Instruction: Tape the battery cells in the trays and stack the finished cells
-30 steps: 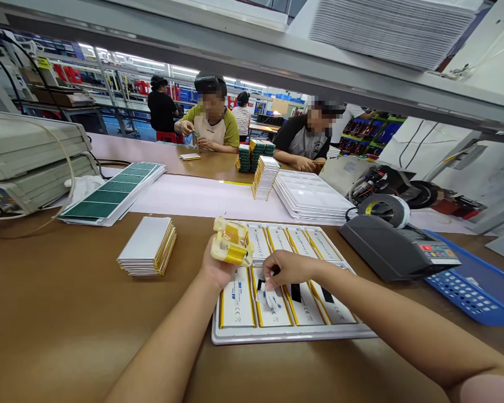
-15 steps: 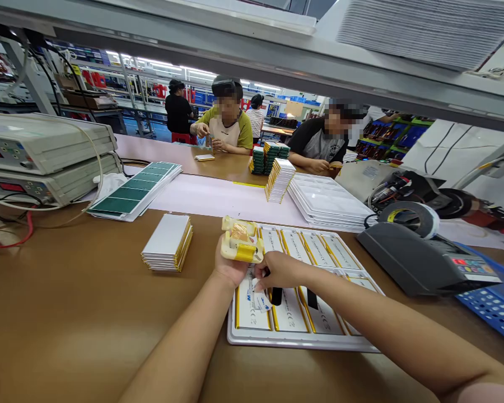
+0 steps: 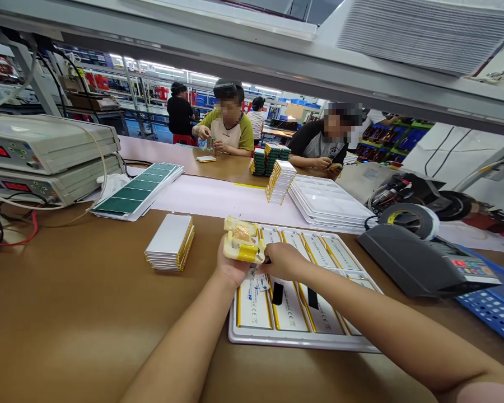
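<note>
My left hand [image 3: 231, 267] is closed around a cream-coloured plastic holder [image 3: 242, 240] wrapped with yellow tape, raised over the left edge of a white tray [image 3: 302, 340]. Against the holder's right underside, my right hand [image 3: 283, 261] has its fingers curled together. A dark bit shows at its fingertips, but what it grips is mostly hidden. Just below hangs or lies a white slip with blue print [image 3: 262, 283]. The tray holds several flat white battery packs [image 3: 254, 313] with yellow edges. Strips of black tape [image 3: 278, 294] lie across two of them.
A stack of white packs [image 3: 170, 240] stands left of the tray. To the right are a grey tape dispenser [image 3: 420, 260] and a blue basket [image 3: 493, 313]. Grey instruments [image 3: 46, 145] sit at left. Stacked white trays [image 3: 327, 201] and two seated co-workers are across the bench.
My right hand has moved up from over the white slip to the underside of the holder. My left hand keeps the holder in nearly the same place.
</note>
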The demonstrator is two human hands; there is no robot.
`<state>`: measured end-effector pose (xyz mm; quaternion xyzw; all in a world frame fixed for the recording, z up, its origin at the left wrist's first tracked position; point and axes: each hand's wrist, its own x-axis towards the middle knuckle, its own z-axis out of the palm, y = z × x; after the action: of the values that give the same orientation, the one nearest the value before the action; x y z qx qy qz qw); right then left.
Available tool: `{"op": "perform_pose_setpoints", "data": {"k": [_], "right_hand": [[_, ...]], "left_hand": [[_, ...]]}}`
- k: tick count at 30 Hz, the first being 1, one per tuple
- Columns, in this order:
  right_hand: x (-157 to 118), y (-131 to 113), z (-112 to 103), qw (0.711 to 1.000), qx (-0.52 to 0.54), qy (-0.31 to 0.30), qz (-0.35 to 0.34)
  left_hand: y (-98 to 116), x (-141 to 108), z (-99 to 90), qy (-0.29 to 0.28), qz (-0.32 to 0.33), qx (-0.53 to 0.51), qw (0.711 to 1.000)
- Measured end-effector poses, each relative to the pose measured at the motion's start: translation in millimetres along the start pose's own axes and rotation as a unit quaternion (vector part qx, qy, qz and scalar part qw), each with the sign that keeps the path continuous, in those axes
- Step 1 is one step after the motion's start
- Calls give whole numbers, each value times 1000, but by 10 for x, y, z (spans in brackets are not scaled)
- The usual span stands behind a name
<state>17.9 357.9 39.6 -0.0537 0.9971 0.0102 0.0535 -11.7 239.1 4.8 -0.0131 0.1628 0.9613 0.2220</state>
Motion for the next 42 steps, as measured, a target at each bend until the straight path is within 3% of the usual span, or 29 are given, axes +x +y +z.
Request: {"op": "perform_pose_setpoints", "data": {"k": [6, 13, 16, 22, 26, 32, 42], "right_hand": [[-52, 98, 50, 988, 117, 99, -20], [-63, 159, 186, 988, 144, 25, -39], [-29, 181, 176, 990, 133, 29, -31], [44, 200, 179, 979, 192, -39, -58], [93, 208, 193, 974, 211, -37, -66], [99, 217, 140, 965, 216, -86, -121], [-29, 92, 209, 980, 187, -15, -66]], "left_hand": [[23, -31, 5, -15, -6, -3, 1000], [-2, -7, -26, -30, 1, -3, 1000], [-3, 5, -40, -32, 12, 0, 999], [0, 7, -30, -14, 19, -9, 1000], [-1, 1, -22, -12, 17, -1, 1000], [1, -1, -22, -18, 22, -1, 1000], [7, -29, 17, -20, 34, -8, 999]]}}
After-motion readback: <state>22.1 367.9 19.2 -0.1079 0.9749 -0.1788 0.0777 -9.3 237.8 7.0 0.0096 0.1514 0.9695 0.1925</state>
